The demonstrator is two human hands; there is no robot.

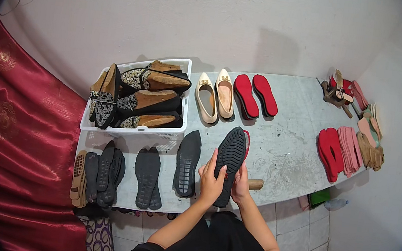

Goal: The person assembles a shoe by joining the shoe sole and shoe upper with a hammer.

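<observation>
Over the table's near edge, a black shoe sole is held between my two hands, its ridged tread facing up. My left hand is closed on the sole's left side, with the thumb on the tread. Along the right edge, my right hand grips it, the fingers partly hidden. A red edge of an insole-like piece shows behind the toe part; whether it is joined to the sole I cannot tell. Just left of my hands lies another black sole. By my right hand is a wooden handle, its other end hidden.
A white basket of embroidered black shoes on wooden lasts stands at left. Cream flats and red-topped soles lie behind my hands. More soles are at near left. Red and pink insoles and tools sit right.
</observation>
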